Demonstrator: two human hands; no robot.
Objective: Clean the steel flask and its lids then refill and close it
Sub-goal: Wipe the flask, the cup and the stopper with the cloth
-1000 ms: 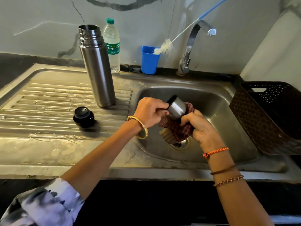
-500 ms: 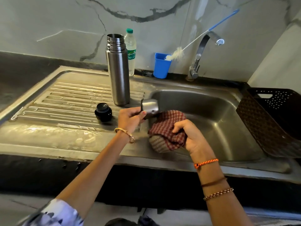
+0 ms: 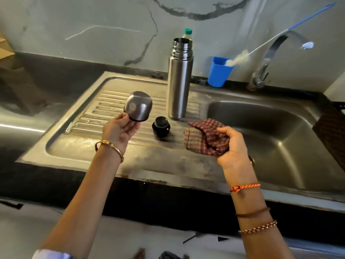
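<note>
The steel flask (image 3: 179, 79) stands upright and uncapped on the ribbed drainboard (image 3: 93, 116). Its black inner stopper (image 3: 161, 126) sits on the drainboard just in front of it. My left hand (image 3: 119, 130) holds the steel cup lid (image 3: 138, 106) by its dark rim, mouth towards me and tilted, above the drainboard left of the stopper. My right hand (image 3: 231, 146) grips a red checked cloth (image 3: 203, 139) over the edge between drainboard and basin, apart from the lid.
The sink basin (image 3: 270, 131) lies to the right, with the tap (image 3: 268, 60) behind it. A blue cup (image 3: 218, 73) holds a long bottle brush (image 3: 240, 57). A plastic water bottle (image 3: 187, 32) stands behind the flask. A brown perforated basket (image 3: 334, 131) sits at the far right.
My left hand carried the cup lid out of the cloth and leftward over the drainboard. My right hand followed a little left with the cloth, out of the basin.
</note>
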